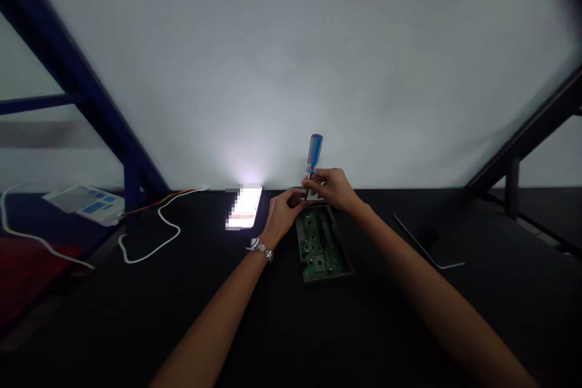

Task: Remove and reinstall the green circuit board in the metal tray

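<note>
The blue-handled screwdriver (314, 153) stands nearly upright above a green circuit board (319, 244), its shaft clamped in the right hand (330, 190). The left hand (282, 214) curls beside it, grip unclear. A dark frame (334, 236) surrounds the board on a black bench (386, 321).

Probably a small electronics repair workshop, though the dim view leaves some doubt. A black workbench (291, 327) runs along a plain white wall (291, 60) beside a blue steel frame (77, 85). A green circuit board (321, 242), a white cable (179, 230) and a blue-handled screwdriver (314, 154) mark the work done here.
</note>
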The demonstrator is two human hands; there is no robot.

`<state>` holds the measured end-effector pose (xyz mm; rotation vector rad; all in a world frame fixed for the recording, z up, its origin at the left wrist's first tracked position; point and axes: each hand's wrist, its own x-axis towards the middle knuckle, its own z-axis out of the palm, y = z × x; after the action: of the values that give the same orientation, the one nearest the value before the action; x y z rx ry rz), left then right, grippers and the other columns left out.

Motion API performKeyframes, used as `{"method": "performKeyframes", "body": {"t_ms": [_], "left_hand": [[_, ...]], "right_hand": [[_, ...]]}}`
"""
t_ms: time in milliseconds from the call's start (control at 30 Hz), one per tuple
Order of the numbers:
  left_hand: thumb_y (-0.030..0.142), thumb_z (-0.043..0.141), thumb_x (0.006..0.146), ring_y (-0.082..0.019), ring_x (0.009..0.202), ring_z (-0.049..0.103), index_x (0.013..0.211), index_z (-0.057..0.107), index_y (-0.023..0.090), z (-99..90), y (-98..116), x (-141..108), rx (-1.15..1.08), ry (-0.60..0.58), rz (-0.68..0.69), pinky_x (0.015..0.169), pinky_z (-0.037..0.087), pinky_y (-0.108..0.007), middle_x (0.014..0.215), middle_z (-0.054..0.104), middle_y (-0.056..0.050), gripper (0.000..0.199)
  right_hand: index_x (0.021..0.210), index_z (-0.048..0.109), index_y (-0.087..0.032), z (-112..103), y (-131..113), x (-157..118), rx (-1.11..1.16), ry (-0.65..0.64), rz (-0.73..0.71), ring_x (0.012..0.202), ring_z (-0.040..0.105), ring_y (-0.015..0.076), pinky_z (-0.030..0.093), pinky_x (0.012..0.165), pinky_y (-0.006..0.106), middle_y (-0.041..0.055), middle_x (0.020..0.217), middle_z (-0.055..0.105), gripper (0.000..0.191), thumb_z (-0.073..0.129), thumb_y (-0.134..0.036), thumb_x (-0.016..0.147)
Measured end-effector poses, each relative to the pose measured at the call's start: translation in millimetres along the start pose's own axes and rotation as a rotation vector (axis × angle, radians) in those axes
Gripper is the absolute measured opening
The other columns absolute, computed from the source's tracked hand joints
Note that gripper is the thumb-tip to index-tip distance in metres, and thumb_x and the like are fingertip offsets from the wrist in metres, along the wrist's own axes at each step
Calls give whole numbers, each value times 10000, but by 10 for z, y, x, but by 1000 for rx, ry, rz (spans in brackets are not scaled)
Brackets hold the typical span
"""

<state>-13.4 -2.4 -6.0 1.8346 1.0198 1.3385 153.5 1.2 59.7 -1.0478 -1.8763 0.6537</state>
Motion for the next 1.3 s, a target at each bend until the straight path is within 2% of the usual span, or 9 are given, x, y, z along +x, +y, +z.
{"method": "performKeyframes", "body": {"t_ms": [133,333,400,567,667,800,900,1033,1300], "left_hand": [[342,754,752,-168,724,648,828,663,154,37,21,-11,54,64,-15,684,502,-272,813,712,-39,222],[318,683,813,-161,703,627,782,675,160,50,19,-15,121,49,17,667,467,-267,757,704,-21,161],[294,669,825,-167,728,643,815,702,162,33,9,-11,126,24,25,696,472,-275,794,726,-29,136],[303,616,875,-189,791,674,913,736,171,-24,-10,7,130,-79,41,731,492,-289,888,751,-47,182],[308,584,901,-202,853,687,988,733,182,-46,-24,11,119,-130,56,764,507,-297,950,754,-52,214],[274,542,924,-203,909,694,1040,722,196,-48,-45,9,95,-168,62,815,516,-310,998,752,-52,228],[279,587,899,-201,905,695,1035,710,189,-36,-43,5,78,-137,59,827,520,-316,1004,748,-56,204],[317,699,815,-194,854,685,937,683,169,4,-4,-4,70,-10,55,791,518,-302,924,738,-55,192],[320,691,805,-165,703,632,794,695,161,89,57,-23,139,99,11,661,458,-264,762,719,-23,160]], "right_hand": [[655,586,-178,66,35,13,-140,130,-48,558,525,114,425,569,270,-7,599,598,267,685,-367,815],[633,523,-194,138,57,21,-168,218,-72,552,488,111,397,556,273,-17,585,563,316,704,-387,806],[689,574,-187,97,30,21,-103,165,-41,575,526,119,427,558,277,8,643,610,280,667,-407,834],[1031,665,-167,-89,-49,0,152,-113,70,664,634,152,484,482,266,95,969,704,276,617,-376,858],[1071,675,-167,-119,-51,-7,173,-139,76,681,641,160,483,455,259,106,1010,708,301,642,-345,831],[996,696,-162,-64,-29,4,192,-114,94,617,617,136,489,488,266,79,880,717,246,643,-335,829],[906,697,-158,-24,-7,13,176,-74,83,563,588,123,481,514,274,50,760,695,211,678,-342,804],[813,677,-167,19,21,16,90,15,23,556,558,117,443,528,265,28,713,671,221,698,-386,786],[656,585,-179,123,30,12,-80,191,-71,577,539,122,405,566,251,0,621,619,272,704,-388,784]]}}
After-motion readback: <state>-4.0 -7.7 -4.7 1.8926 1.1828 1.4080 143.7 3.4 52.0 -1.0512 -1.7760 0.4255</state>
